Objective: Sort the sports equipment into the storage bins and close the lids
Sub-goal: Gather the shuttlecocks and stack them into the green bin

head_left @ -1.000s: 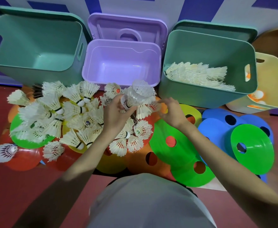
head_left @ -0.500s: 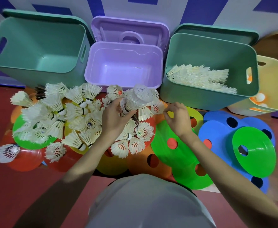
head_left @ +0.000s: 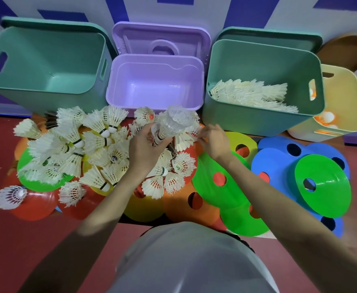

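Note:
My left hand (head_left: 145, 150) grips a nested stack of white shuttlecocks (head_left: 173, 122) by its cork end, held up over the pile. My right hand (head_left: 212, 139) reaches into the pile's right edge, fingers curled and pinching at a shuttlecock (head_left: 184, 141) lying there. Several loose shuttlecocks (head_left: 78, 149) lie scattered on flat colored cones (head_left: 222, 193). The right teal bin (head_left: 264, 121) holds a row of stacked shuttlecocks (head_left: 251, 93). The left teal bin (head_left: 36, 100) and the purple bin (head_left: 154, 102) stand with nothing inside.
A yellow bin (head_left: 346, 115) at far right holds orange and white balls. Lids lean behind the bins against the wall. Blue cones (head_left: 279, 163) and a green cone (head_left: 325, 187) lie at right on the red floor.
My right hand has edged left toward the shuttlecock at the pile's edge. My left hand keeps holding the stack in about the same spot.

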The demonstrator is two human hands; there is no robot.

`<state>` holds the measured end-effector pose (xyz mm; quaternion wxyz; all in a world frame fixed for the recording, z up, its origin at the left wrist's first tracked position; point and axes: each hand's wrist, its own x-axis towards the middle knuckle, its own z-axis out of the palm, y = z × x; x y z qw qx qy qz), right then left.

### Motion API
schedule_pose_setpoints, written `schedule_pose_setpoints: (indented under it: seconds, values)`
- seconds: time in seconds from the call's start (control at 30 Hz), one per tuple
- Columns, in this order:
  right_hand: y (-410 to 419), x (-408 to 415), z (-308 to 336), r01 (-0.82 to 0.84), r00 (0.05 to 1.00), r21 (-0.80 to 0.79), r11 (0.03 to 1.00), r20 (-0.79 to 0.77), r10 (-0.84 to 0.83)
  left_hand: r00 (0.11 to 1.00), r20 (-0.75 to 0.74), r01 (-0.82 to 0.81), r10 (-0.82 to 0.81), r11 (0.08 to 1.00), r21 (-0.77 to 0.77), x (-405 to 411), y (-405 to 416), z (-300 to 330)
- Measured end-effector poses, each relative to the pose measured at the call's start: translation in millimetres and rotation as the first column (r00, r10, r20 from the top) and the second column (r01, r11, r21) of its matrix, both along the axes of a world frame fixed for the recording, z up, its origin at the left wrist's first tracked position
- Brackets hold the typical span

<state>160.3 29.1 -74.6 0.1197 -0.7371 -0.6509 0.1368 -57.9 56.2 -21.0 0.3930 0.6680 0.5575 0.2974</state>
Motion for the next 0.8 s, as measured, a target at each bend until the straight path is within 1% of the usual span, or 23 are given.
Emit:
schedule_pose_setpoints:
  seconds: [0.07, 0.13, 0.2, 0.33, 0.43, 0.53, 0.63, 0.7, 0.73, 0.8]
  values:
    - [0, 0, 4, 0.048, 0.998, 0.103, 0.993, 0.035, -0.052, 1.000, 0.013, -0.020, 0.020, 1.000, 0.006, -2, 0, 4]
    - [-4, 0, 6, 0.088, 0.995, 0.186, 0.979, 0.031, -0.095, 0.999, 0.029, -0.029, 0.029, 1.000, 0.010, -4, 0, 6]
    - [-10, 1, 8, 0.125, 0.992, 0.254, 0.959, -0.024, -0.122, 0.998, 0.046, -0.034, 0.034, 0.999, 0.008, -6, -1, 6]
    - [-26, 3, 16, 0.204, 0.976, 0.301, 0.932, -0.134, -0.170, 0.999, 0.041, -0.022, 0.021, 1.000, 0.020, -5, -3, 6]
    - [-39, 0, 31, 0.260, 0.960, 0.389, 0.884, -0.204, -0.192, 1.000, 0.021, 0.000, -0.001, 1.000, 0.028, -4, -3, 3]
    - [-49, -2, 53, 0.281, 0.951, 0.519, 0.807, -0.263, -0.162, 1.000, 0.001, 0.012, -0.012, 0.999, 0.033, -3, -1, -2]
    - [-52, -7, 78, 0.271, 0.950, 0.688, 0.674, -0.305, -0.070, 1.000, -0.014, 0.028, -0.027, 0.998, 0.048, -1, 1, -5]
    - [-50, -12, 91, 0.255, 0.953, 0.765, 0.592, -0.302, -0.021, 0.999, -0.016, 0.039, -0.039, 0.997, 0.059, 0, 1, -5]
    - [-49, -15, 95, 0.239, 0.955, 0.782, 0.576, -0.298, 0.008, 0.999, -0.018, 0.043, -0.042, 0.998, 0.055, 0, 1, -5]
    - [-47, -20, 99, 0.192, 0.956, 0.780, 0.596, -0.286, 0.066, 0.999, -0.024, 0.045, -0.044, 0.998, 0.043, 1, 2, -6]
